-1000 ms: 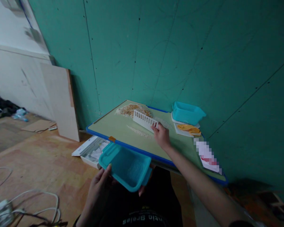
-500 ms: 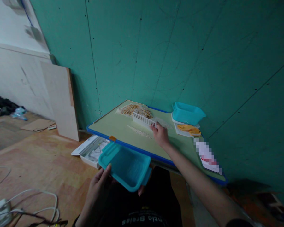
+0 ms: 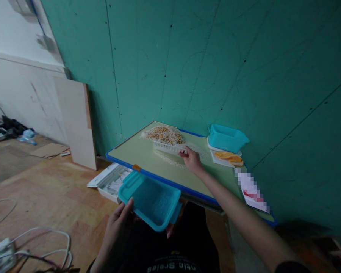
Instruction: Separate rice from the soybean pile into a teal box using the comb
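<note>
My left hand grips a teal plastic container from below, holding it just under the near edge of a low green table with a blue rim; something white lies inside it. My right hand reaches out over the table and pinches the end of a white slotted plastic strip. The strip lies against a pile of brown grains at the far side. A thin line of pale grains runs across the table just in front of the strip.
A second teal container stands at the table's back right beside a white tray with orange pieces. A blurred paper lies at the right edge. An open white box sits on the floor; cables lie front left. A board leans against the wall.
My right hand has pushed the white strip away from me and tipped it lower, up against the brown grain pile. The left hand and teal container have stayed put.
</note>
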Available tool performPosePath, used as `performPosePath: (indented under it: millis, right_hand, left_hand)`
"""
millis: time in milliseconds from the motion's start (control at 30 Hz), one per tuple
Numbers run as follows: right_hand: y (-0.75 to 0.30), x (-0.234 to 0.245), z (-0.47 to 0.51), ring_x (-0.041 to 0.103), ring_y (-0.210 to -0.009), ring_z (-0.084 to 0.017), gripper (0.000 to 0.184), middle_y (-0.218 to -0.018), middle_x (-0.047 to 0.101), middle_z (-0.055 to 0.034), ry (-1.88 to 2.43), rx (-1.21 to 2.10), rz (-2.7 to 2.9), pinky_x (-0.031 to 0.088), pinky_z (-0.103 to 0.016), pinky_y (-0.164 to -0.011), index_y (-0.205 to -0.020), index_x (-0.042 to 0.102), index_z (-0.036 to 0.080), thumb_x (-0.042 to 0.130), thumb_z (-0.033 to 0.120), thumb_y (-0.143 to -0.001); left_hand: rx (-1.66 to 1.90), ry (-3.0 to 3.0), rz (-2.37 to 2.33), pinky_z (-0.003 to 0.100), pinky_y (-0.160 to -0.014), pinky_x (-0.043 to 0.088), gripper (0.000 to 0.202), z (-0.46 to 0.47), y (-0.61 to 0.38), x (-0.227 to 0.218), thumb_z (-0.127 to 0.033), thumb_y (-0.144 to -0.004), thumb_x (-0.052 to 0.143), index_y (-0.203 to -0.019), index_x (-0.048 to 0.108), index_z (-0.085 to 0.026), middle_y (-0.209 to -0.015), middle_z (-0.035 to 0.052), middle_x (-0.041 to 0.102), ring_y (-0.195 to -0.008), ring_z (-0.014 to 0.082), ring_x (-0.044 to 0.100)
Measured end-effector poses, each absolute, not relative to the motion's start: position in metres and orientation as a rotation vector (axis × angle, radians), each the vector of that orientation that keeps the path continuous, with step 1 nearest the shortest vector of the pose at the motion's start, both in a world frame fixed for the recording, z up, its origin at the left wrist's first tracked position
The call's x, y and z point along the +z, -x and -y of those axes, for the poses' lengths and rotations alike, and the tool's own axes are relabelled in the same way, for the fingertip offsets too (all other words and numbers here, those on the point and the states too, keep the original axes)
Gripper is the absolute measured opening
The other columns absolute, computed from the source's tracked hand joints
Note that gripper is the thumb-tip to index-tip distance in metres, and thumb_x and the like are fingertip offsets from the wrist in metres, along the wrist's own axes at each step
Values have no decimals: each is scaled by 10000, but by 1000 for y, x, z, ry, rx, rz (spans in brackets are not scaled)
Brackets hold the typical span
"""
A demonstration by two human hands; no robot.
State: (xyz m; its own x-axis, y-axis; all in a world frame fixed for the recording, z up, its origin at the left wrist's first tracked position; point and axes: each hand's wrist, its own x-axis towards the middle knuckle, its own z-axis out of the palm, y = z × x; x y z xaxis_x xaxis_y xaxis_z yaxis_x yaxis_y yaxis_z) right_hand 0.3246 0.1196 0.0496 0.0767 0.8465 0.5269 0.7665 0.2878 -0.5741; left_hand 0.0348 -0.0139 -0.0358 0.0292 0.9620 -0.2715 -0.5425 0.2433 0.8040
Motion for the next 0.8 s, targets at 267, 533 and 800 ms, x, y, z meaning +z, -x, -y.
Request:
performPosePath:
  millis: [267, 533, 800]
  right_hand:
    - [-324, 54, -95, 719, -716, -218, 43, -750, 749, -26, 1406, 155, 1771, 485, -264, -669, -883, 652, 216, 638, 184, -859]
    - [-316, 56, -73, 712, -717, -224, 116, -726, 726, -35, 1348, 221, 1756, 483, -274, -645, -806, 632, 229, 617, 305, -893]
    - [-374, 60, -38, 727, -868, -282, 345, -951, 771, -109, 1373, 299, 1369, 570, -386, -762, -952, 659, 200, 665, 524, -836]
  left_hand:
    - [1238, -610, -904, 276, -558, 535, 337, 14, -36, -37, -509, -698, 857, -760, 745, -197, -631, 7, 699, -559, 173, 635]
    - [1254, -569, -969, 256, -504, 511, 401, 22, -48, -19, -493, -638, 897, -838, 748, -180, -633, 4, 693, -567, 191, 657]
    - [1254, -538, -987, 261, -495, 528, 458, 25, -56, -15, -514, -588, 913, -838, 746, -169, -653, 32, 737, -616, 236, 712]
